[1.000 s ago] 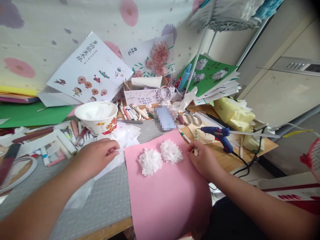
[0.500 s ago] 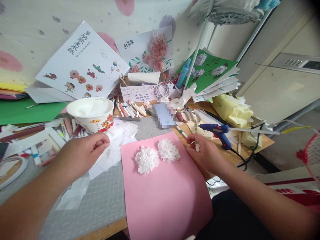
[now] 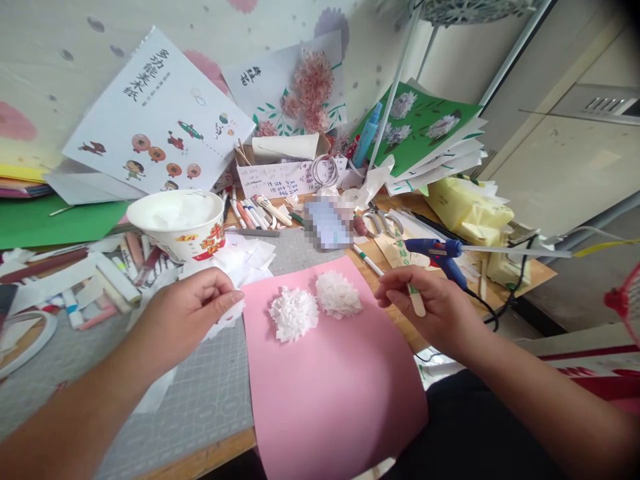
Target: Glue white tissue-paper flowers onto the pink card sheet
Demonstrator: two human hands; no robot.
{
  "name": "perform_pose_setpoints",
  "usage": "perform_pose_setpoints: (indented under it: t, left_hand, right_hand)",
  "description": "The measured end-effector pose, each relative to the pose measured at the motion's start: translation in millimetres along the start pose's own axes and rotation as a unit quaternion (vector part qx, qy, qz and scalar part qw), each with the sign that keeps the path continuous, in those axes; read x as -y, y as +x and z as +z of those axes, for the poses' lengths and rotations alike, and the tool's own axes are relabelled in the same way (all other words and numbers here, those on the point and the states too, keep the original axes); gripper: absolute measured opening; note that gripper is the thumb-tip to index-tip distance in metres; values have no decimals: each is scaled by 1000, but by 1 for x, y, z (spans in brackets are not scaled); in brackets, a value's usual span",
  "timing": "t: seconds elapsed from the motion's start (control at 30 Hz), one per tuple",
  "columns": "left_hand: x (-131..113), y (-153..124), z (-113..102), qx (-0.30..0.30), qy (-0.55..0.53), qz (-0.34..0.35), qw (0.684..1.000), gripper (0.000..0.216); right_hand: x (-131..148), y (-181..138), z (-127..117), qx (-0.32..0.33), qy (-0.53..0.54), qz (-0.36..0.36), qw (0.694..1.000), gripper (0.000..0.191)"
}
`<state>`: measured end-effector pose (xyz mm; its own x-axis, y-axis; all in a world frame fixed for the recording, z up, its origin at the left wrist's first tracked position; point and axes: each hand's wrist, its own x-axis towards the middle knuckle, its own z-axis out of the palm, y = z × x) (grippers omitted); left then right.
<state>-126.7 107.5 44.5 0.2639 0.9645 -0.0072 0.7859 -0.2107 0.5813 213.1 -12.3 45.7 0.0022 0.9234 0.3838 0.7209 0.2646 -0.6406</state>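
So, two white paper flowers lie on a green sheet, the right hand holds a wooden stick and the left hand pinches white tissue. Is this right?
Not quite: the sheet under the two white paper flowers is pink, not green, as the head view shows. The right hand does hold a wooden stick, and the left hand pinches white tissue.

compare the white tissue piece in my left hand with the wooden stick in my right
The tissue piece is white, thin and floppy; the wooden stick is tan, narrow and stiff, with small green marks. The tissue piece is held just off the left edge of the pink sheet; the wooden stick is held off its right edge. Both are pinched at the fingertips, one by the left hand, one by the right hand.
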Motion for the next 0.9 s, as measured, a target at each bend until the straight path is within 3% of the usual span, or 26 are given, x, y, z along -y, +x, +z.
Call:
perform_pose_setpoints:
  t: [0.2, 0.33, 0.9]
  left_hand:
    - [-7, -3, -2, 69, -65, 30, 995, 44]
    - [-5, -3, -3, 92, -95, 28, 991, 42]
    - [2, -7, 2, 151, -240, 15, 959, 32]
  right_hand:
    - [11, -4, -3, 69, 46, -96, 992, 13]
    - [9, -6, -1, 106, 40, -110, 987, 17]
    - [17, -6, 4, 69, 6, -145, 987, 17]
